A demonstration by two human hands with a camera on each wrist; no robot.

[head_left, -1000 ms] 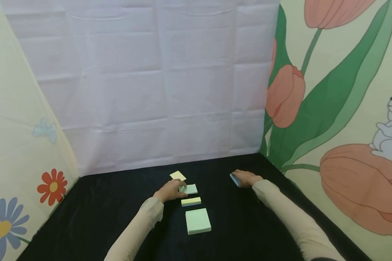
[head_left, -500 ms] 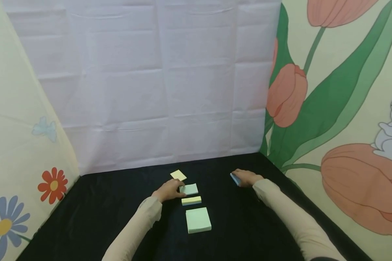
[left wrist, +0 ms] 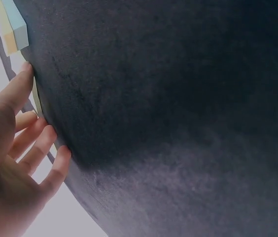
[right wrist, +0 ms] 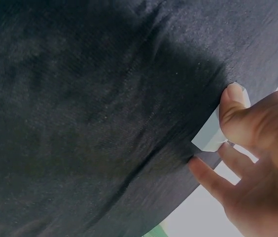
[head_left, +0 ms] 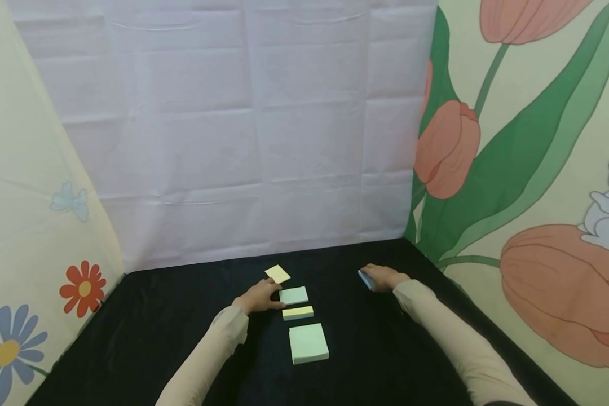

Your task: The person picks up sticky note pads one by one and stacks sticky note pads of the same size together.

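Now: blue pad (head_left: 366,280) gripped by right hand (head_left: 383,277), desk's (head_left: 147,327) right side | left hand (head_left: 260,296) released, poised beside pale green pad (head_left: 294,295) | arranging apparently being done | steady right-hand grip seemingly called for next

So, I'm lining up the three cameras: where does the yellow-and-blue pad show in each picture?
Head: lower middle, the yellow-and-blue pad sits just above the large green pad in the picture.
Left wrist: top-left corner, above the left hand.
Right wrist: not in it.
Shared landmark: the black cloth, visible in all three.
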